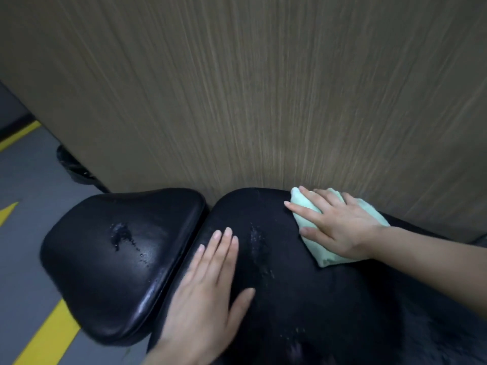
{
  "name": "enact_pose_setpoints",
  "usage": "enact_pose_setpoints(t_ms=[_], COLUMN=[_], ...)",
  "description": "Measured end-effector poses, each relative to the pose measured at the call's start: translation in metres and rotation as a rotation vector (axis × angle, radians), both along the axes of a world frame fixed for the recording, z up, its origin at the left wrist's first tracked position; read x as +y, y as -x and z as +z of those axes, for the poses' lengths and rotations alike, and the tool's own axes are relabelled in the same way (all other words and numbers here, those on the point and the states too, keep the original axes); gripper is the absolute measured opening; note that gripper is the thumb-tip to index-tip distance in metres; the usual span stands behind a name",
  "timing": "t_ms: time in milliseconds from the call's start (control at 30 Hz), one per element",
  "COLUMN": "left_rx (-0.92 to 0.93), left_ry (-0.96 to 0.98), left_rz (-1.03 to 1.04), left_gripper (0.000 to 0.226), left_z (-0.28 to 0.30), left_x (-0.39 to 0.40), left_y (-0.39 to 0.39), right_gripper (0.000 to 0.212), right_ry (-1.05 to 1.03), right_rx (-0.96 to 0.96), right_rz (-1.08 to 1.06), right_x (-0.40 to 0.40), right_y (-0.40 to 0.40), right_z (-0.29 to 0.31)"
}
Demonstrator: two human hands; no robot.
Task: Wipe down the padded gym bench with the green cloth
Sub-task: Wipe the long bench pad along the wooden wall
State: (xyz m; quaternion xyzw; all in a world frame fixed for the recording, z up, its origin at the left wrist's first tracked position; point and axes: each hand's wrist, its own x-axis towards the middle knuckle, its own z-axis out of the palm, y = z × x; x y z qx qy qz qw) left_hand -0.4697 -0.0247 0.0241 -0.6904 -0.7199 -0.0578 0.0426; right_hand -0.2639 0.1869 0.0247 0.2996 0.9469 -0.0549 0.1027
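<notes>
green cloth [340,227] lies diagonally under right hand [340,222] on bench [303,285].

A tall wood-grain panel [263,88] with fine vertical streaks fills the upper view, while at the left a grey floor [23,259] carries yellow painted stripes [50,335], and a dark, blurred object [73,167] sits on the floor at the panel's lower left edge.

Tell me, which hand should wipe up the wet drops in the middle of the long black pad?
The right hand. It already presses the green cloth flat on the long pad, beside the wet drops. The left hand lies bare and flat, holding no cloth.
</notes>
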Motion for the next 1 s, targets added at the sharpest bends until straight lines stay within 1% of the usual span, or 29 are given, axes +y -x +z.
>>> enact_pose_setpoints(t_ms=[100, 267, 400, 467, 567, 667, 767, 833, 1000], left_rx=[-0.037, -0.179, -0.264, -0.238, -0.237, -0.258, -0.175, -0.143, -0.134], left_ry=[0.105, 0.143, 0.126, 0.136, 0.102, 0.077, 0.073, 0.059, 0.018], left_rz=[0.024, 0.086, 0.114, 0.098, 0.089, 0.078, 0.063, 0.078, 0.062], left_gripper=[0.073, 0.074, 0.086, 0.085, 0.082, 0.072, 0.065, 0.063, 0.064], left_z=[-0.017, -0.031, -0.024, -0.02, -0.021, -0.026, -0.033, -0.035, -0.04], left_x=[-0.008, -0.009, -0.01, -0.011, -0.01, -0.01, -0.01, -0.01, -0.007], left_y=[0.023, 0.027, 0.024, 0.023, 0.023, 0.025, 0.027, 0.027, 0.029], right_gripper=[0.061, 0.065, 0.066, 0.068, 0.068, 0.064, 0.06, 0.06, 0.061], right_ry=[-0.017, -0.026, -0.028, -0.043, -0.055, -0.052, -0.059, -0.064, -0.023], right_rx=[0.016, 0.032, 0.029, 0.022, 0.017, -0.008, -0.014, -0.027, -0.01], right_rz=[0.002, 0.033, 0.08, 0.091, 0.142, 0.168, 0.137, 0.125, 0.12], right_x=[-0.005, -0.008, -0.01, -0.015, -0.023, -0.02, -0.006, 0.004, 0.021], right_y=[0.009, 0.03, 0.051, 0.053, 0.042, 0.014, -0.002, 0.006, 0.046], right_z=[-0.003, -0.004, -0.004, -0.003, -0.005, -0.006, -0.003, -0.002, 0.003])
